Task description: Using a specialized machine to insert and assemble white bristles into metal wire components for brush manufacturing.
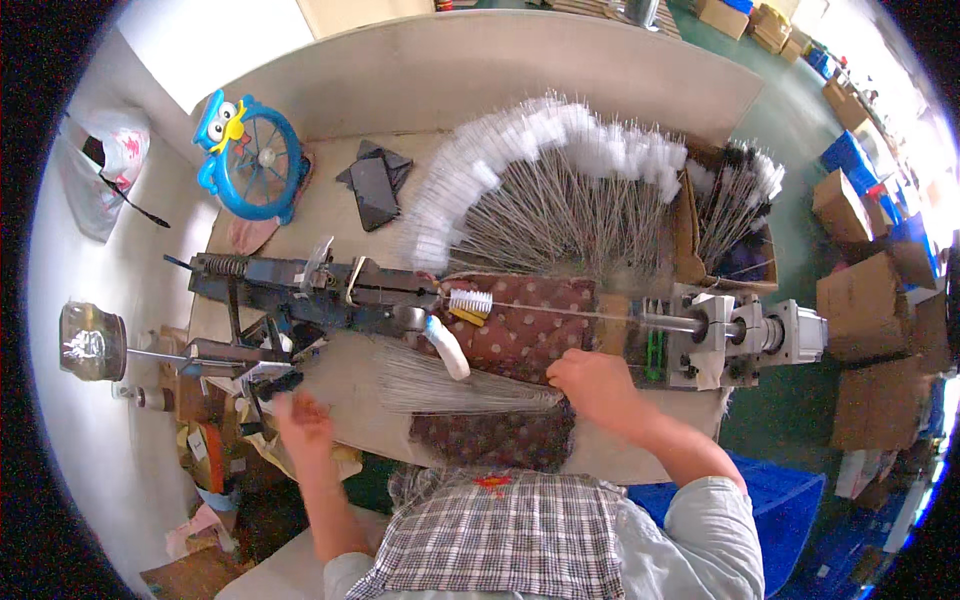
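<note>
My left hand [305, 422] is blurred beside a black lever knob [279, 386] at the machine's near left; whether it grips the knob does not show. My right hand [597, 388] has its fingers pinched together just above the right end of a bundle of thin metal wires [460, 383]; what is between the fingertips is hidden. Beyond the hands, a white-bristled brush [471, 300] sits at the end of the dark metal machine arm [340, 295]. Its wire stem runs right toward a metal spindle [680, 322]. A white curved handle-like piece [448, 348] points toward me.
A fan of white-tipped wire brushes [560, 190] covers the far table. A cardboard box [690, 225] holds more brushes. A blue toy-shaped fan [255, 160] and a dark phone [374, 194] lie left of them. Spotted brown cloth [530, 340] covers the middle; a blue bin [785, 520] stands near right.
</note>
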Demonstrator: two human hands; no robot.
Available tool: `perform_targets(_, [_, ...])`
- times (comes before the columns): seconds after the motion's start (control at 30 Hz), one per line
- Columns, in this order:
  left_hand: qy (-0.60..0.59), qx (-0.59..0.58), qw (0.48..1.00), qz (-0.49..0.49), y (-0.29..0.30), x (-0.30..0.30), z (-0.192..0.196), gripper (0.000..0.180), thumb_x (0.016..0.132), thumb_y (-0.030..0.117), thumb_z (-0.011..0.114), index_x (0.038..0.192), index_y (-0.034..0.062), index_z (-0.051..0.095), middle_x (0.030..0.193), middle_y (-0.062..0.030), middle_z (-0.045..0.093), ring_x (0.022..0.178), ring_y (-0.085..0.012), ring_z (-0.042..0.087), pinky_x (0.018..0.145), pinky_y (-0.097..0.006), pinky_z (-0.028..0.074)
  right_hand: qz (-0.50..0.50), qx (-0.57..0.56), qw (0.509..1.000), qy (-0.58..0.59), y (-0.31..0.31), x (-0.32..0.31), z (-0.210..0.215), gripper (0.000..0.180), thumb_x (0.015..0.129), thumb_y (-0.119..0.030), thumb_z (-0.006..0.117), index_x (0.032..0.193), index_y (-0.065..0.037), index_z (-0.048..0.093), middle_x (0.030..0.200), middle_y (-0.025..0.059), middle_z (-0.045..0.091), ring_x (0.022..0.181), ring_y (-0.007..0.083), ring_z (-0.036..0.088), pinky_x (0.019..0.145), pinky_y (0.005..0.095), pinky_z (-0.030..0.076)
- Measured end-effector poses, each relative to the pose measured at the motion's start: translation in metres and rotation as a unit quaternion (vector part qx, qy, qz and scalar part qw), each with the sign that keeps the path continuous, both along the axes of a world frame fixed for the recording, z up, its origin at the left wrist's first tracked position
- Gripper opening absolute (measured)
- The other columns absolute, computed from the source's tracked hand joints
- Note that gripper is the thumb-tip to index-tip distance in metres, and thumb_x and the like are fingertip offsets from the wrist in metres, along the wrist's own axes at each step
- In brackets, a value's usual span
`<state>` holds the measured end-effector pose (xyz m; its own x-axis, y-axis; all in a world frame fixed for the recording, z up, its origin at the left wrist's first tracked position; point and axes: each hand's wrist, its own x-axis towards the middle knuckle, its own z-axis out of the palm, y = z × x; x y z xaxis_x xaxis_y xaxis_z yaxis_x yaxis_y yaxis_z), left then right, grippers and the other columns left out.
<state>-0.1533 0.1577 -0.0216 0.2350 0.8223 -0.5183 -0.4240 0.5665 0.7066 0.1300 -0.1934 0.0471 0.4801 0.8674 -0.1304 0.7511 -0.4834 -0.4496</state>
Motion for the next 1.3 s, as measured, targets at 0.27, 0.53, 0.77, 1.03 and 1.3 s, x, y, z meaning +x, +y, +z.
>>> perform_targets(0.27, [0.167, 0.059, 0.981, 0.084, 0.094, -0.071, -0.002, 0.042, 0.081, 0.050, 0.060, 0.092, 0.0099, 0.057, 0.084, -0.0003, 0.056, 0.071, -0.0118, 0.053, 0.061, -0.026, 0.044, -0.013, -0.081, 0.996, 0.021, 0.016, -0.013, -0.015, 0.020, 0.080, -0.026, 0.058, 0.092, -0.010, 0.061, 0.087, 0.0070, 0.060, 0.078, 0.0284, 0.062, 0.065, 0.0434, 0.051])
perform_targets(0.53, [-0.002, 0.082, 0.994, 0.075, 0.028, -0.021, -0.016, 0.032, 0.084, 0.034, 0.060, 0.095, 0.0048, 0.053, 0.089, -0.0052, 0.057, 0.088, -0.0139, 0.055, 0.078, -0.030, 0.049, -0.025, -0.037, 0.998, 0.034, 0.007, 0.007, 0.018, 0.019, 0.081, -0.028, 0.057, 0.084, -0.010, 0.063, 0.083, 0.0091, 0.064, 0.080, 0.0300, 0.062, 0.066, 0.0432, 0.050])
perform_targets(0.77, [-0.050, 0.031, 0.987, -0.151, -0.077, 0.090, 0.048, 0.022, 0.089, 0.019, 0.054, 0.105, 0.0044, 0.053, 0.097, -0.0074, 0.059, 0.091, -0.0183, 0.058, 0.084, -0.033, 0.048, -0.041, -0.052, 0.998, 0.013, -0.001, 0.011, 0.006, 0.018, 0.083, -0.027, 0.054, 0.090, -0.014, 0.065, 0.087, 0.0076, 0.065, 0.081, 0.0281, 0.062, 0.065, 0.0422, 0.049])
perform_targets(1.03, [-0.088, -0.063, 0.913, -0.393, -0.183, 0.198, 0.115, 0.027, 0.089, 0.035, 0.052, 0.092, 0.0082, 0.052, 0.065, -0.0014, 0.052, 0.055, -0.0150, 0.049, 0.055, -0.033, 0.043, -0.037, 0.021, 0.997, -0.058, -0.003, 0.006, 0.009, 0.020, 0.072, -0.007, 0.054, 0.091, -0.011, 0.060, 0.082, 0.0087, 0.054, 0.076, 0.0276, 0.061, 0.061, 0.0414, 0.050])
perform_targets(1.3, [-0.150, -0.061, 0.917, -0.365, -0.131, 0.128, 0.142, 0.050, 0.094, 0.047, 0.034, 0.085, 0.0040, 0.057, 0.057, -0.0048, 0.052, 0.043, -0.0128, 0.044, 0.046, -0.028, 0.041, -0.032, -0.042, 0.986, -0.160, -0.005, -0.008, 0.041, 0.019, 0.070, -0.008, 0.057, 0.089, -0.008, 0.051, 0.080, 0.0086, 0.050, 0.072, 0.0246, 0.058, 0.057, 0.0342, 0.050])
